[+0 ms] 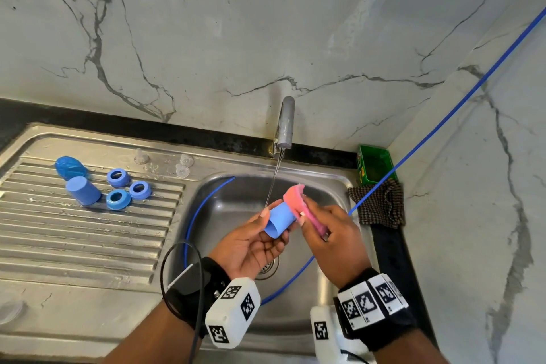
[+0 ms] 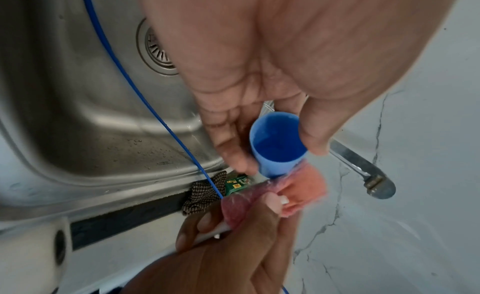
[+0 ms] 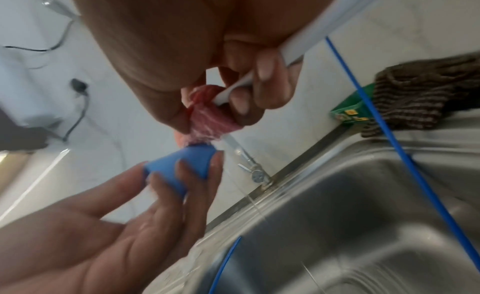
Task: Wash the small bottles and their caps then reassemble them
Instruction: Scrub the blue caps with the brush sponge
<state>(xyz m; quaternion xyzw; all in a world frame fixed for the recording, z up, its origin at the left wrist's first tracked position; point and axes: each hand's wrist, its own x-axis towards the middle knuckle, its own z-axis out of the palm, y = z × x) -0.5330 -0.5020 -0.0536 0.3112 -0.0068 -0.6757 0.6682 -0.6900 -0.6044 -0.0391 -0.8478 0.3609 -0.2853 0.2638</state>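
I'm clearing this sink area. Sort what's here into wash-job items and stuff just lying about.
Part of the job:
blue cap in the left hand
pink sponge brush in the right hand
three blue rings
second blue cap
running tap

Lying about:
checked cloth
green box
blue cable

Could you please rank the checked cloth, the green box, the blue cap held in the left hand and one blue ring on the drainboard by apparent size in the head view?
1. Checked cloth
2. Green box
3. Blue cap, though it sits nearer the camera
4. Blue ring
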